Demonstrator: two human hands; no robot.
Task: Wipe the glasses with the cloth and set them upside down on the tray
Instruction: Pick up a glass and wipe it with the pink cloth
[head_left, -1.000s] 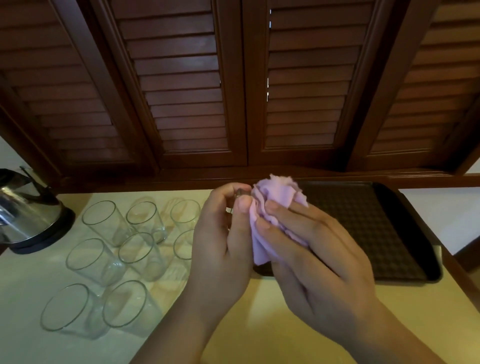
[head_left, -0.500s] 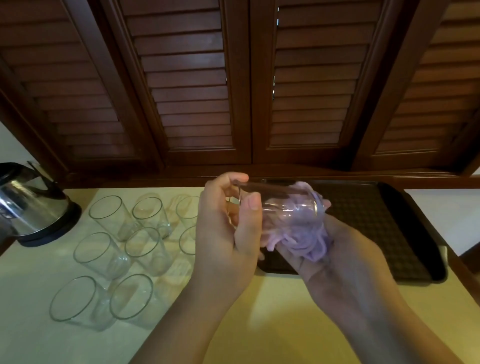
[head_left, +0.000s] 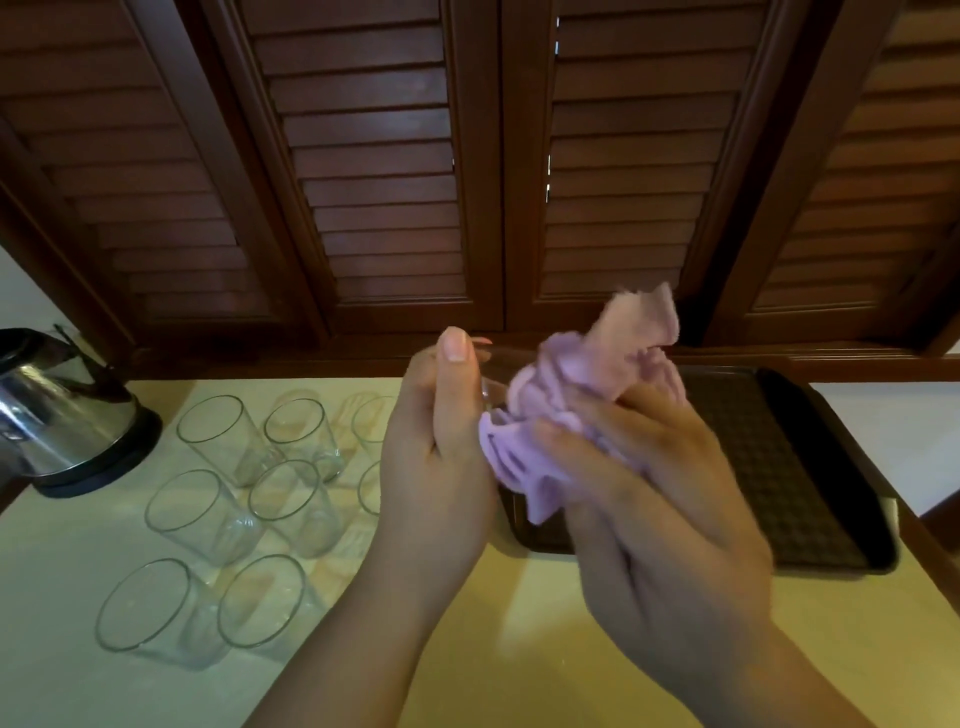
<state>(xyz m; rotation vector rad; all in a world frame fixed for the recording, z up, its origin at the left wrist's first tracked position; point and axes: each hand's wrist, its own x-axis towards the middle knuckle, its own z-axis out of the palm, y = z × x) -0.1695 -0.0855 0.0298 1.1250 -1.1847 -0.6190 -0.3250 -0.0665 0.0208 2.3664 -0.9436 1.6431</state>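
Observation:
My left hand (head_left: 441, 441) grips a clear glass (head_left: 493, 379) held on its side above the counter, thumb up along its base end. My right hand (head_left: 649, 467) presses a bunched lilac cloth (head_left: 582, 395) around and into the glass, so most of the glass is hidden. Behind and under my right hand lies the dark brown tray (head_left: 810, 452) with a dimpled mat, nothing standing on it. Several clear glasses (head_left: 291, 499) stand upright on the counter to the left.
A steel kettle (head_left: 57, 410) on a black base sits at the far left. Dark wooden louvred shutters (head_left: 384, 182) rise right behind the cream counter (head_left: 519, 623). The counter's right edge runs just past the tray.
The cloth, half a second ago stuffed inside the glass under my right palm, is bunched over the glass again with my right fingers on top. Both hands sit slightly higher.

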